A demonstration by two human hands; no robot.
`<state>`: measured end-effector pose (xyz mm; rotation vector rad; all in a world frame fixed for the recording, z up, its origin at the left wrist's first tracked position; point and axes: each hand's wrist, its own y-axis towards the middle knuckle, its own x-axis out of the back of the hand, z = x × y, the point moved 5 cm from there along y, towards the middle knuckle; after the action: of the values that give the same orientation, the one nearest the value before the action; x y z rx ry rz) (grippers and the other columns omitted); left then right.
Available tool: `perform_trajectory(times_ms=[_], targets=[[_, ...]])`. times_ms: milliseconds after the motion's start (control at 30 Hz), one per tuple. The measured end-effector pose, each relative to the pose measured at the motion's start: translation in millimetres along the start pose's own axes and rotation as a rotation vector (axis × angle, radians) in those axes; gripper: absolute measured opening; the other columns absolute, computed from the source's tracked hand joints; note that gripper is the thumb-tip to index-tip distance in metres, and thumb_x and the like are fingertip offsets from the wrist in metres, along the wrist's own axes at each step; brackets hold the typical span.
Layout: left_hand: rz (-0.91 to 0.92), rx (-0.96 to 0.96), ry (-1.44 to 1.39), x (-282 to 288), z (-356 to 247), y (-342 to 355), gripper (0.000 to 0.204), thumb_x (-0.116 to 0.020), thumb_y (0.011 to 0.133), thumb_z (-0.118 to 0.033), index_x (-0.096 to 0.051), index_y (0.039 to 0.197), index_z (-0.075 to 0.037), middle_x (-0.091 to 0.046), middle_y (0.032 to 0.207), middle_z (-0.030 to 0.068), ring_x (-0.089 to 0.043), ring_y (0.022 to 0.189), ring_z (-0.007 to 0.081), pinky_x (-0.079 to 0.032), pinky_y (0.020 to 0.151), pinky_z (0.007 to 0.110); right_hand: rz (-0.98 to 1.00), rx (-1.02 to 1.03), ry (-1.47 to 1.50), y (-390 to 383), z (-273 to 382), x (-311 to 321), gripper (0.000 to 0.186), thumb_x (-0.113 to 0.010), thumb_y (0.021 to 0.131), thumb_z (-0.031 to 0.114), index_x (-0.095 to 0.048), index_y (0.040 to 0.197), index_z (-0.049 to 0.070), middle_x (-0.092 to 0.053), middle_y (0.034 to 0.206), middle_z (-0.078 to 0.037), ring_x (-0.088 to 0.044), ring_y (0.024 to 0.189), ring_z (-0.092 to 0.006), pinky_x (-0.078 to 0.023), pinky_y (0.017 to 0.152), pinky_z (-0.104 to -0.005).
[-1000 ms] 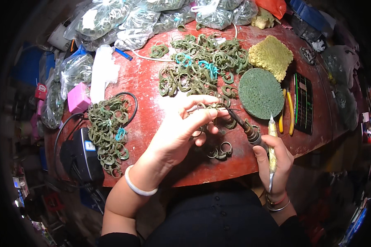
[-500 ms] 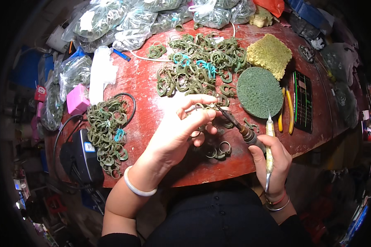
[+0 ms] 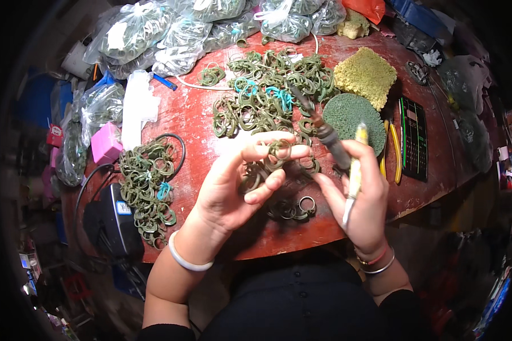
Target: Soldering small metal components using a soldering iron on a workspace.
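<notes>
My left hand (image 3: 219,184) pinches a dark green ring (image 3: 279,154) between thumb and fingers, with more green rings tucked against the palm. To its right, my right hand (image 3: 364,196) grips a soldering iron (image 3: 333,142) with a dark shaft pointing away toward the far pile. A slim tool with a yellowish wrapped handle (image 3: 355,175) is also held in that hand, blurred by motion. The iron's tip is apart from the held ring. A few loose rings (image 3: 306,207) lie on the red table (image 3: 233,241) just beyond its front edge. Beyond my hands spreads a large pile of green rings (image 3: 247,116), some turquoise.
A second ring pile (image 3: 148,193) lies at left, beside a black box (image 3: 122,224) with cables and a pink block (image 3: 106,143). At right are a round green sponge (image 3: 350,116), yellow sponge (image 3: 365,77), yellow-handled tool (image 3: 395,156) and calculator (image 3: 413,139). Filled plastic bags (image 3: 182,34) line the back.
The soldering iron's tip has swung away from the ring toward the far pile. My right hand has shifted slightly left, and the ring in my left hand now shows more fully.
</notes>
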<state>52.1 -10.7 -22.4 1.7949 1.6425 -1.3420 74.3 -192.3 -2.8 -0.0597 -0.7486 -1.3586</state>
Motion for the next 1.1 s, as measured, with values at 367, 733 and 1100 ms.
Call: perform_trajectory(times_ms=[367, 733, 1100], targets=[[0.033, 0.068, -0.21, 6, 1, 1, 0.042, -0.042, 0.09, -0.02, -0.048, 0.121, 0.007, -0.058, 0.107, 0.0251, -0.048, 0.051, 0.0114, -0.036, 0.034, 0.016, 0.021, 0.106, -0.089, 3, 6, -14, 0.048, -0.075, 0.072, -0.003, -0.051, 0.113, -0.001, -0.063, 0.09, -0.015, -0.063, 0.076, -0.0217, -0.048, 0.067, -0.0303], [0.098, -0.035, 0.074, -3, 0, -1, 0.031, -0.065, 0.088, -0.015, -0.055, 0.115, -0.005, -0.063, 0.101, 0.0077, -0.065, 0.084, 0.0169, -0.053, 0.061, 0.026, -0.055, -0.214, 0.363, 0, 9, -1, 0.041, -0.066, 0.077, -0.01, -0.051, 0.113, 0.002, -0.056, 0.089, 0.0, -0.045, 0.067, 0.0, -0.034, 0.056, -0.0135], [0.054, -0.027, 0.68, -18, 11, -3, 0.035, -0.074, 0.082, -0.015, -0.06, 0.114, -0.007, -0.061, 0.109, 0.0011, -0.059, 0.089, 0.0095, -0.049, 0.058, 0.022, 0.082, -0.202, 0.705, -2, 12, -7, 0.039, -0.062, 0.082, -0.01, -0.046, 0.116, -0.002, -0.058, 0.099, -0.007, -0.059, 0.089, -0.0101, -0.049, 0.078, -0.0223]])
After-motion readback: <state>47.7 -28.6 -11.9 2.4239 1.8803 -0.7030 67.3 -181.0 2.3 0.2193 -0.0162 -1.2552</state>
